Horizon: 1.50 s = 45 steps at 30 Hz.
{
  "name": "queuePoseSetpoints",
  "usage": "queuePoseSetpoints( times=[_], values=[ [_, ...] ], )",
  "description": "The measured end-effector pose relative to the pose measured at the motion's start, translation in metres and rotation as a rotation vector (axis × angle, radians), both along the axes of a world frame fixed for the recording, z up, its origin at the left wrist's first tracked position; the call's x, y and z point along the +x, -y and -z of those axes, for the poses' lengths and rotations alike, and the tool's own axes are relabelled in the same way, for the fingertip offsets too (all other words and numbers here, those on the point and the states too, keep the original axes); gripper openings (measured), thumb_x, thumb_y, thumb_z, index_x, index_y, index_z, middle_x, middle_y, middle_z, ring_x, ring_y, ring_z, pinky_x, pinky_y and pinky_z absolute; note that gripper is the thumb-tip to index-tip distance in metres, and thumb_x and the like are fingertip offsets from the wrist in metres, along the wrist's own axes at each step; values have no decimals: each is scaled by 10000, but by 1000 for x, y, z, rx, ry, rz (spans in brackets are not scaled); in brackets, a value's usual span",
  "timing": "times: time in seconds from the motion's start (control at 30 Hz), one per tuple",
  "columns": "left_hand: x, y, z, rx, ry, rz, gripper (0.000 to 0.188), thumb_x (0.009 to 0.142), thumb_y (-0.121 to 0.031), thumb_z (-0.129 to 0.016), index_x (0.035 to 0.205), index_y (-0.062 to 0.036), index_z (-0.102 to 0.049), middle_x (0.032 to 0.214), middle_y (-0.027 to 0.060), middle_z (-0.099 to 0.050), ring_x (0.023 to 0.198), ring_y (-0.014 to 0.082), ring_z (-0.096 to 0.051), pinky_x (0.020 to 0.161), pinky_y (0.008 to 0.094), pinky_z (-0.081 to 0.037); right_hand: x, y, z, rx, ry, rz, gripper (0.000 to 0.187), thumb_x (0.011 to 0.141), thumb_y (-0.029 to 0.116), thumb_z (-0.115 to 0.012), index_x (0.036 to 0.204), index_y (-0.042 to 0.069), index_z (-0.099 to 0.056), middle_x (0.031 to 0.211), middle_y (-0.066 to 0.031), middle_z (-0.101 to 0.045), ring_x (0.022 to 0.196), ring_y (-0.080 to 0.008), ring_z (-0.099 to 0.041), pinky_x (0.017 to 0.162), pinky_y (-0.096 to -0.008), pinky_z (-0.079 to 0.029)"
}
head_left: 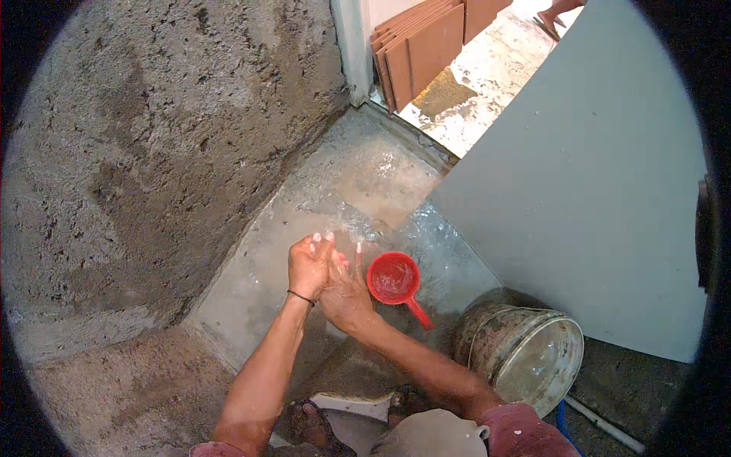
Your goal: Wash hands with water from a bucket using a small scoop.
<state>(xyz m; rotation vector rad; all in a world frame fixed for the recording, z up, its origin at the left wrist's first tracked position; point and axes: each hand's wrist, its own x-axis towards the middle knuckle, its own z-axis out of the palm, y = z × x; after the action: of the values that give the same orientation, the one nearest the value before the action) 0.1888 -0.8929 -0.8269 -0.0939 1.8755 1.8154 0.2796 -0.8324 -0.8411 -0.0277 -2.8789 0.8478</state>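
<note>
My two wet hands are pressed together over the wet floor, left of a red dipper. My left hand (308,268), with a thin dark band at the wrist, has its fingers curled against the other hand. My right hand (345,299) lies against it, one finger stretched out, the others partly hidden. Neither hand holds a tool. The red dipper (412,288) stands untouched just right of my right hand, water in its cup and its handle toward the lower right. Around the hands, water on the floor (346,179) shines and ripples.
A stained bucket (483,333) with cloudy water inside stands by my right forearm. A grey panel (579,175) rises at right, a rough wall (183,145) at left. Reddish-brown tiles (425,57) lean beyond the doorway sill, where another person's foot (548,25) shows. A pale pipe (607,426) lies lower right.
</note>
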Motion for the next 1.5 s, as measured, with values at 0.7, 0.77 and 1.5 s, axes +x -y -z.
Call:
queuePoseSetpoints(
  times=[0.7,0.77,1.5],
  values=[
    [28,62,78,956,637,-513,575,970,-379,-508,1498,-192,-376,1610,72,-319,1503,316,-236,1174,621,-220,48,-103,228,-2051,296,757,191,904,147,-568,888,-4,-685,807,-163,-729,771,-309,-726,646,-433,-577],
    [23,86,70,832,567,-575,566,990,-437,-463,1478,-156,-404,1582,71,-378,1479,312,-295,1159,593,-259,32,-49,153,-2530,247,280,169,925,129,-569,947,-10,-664,947,-192,-720,884,-326,-719,771,-443,-593],
    [28,127,103,-1036,-190,-319,97,753,-161,-678,703,-83,-651,710,181,-661,691,407,-650,668,467,-526,37,-30,92,-1499,261,728,382,871,37,-622,1251,-7,-627,1166,-204,-673,1082,-318,-657,940,-419,-516]
  ],
)
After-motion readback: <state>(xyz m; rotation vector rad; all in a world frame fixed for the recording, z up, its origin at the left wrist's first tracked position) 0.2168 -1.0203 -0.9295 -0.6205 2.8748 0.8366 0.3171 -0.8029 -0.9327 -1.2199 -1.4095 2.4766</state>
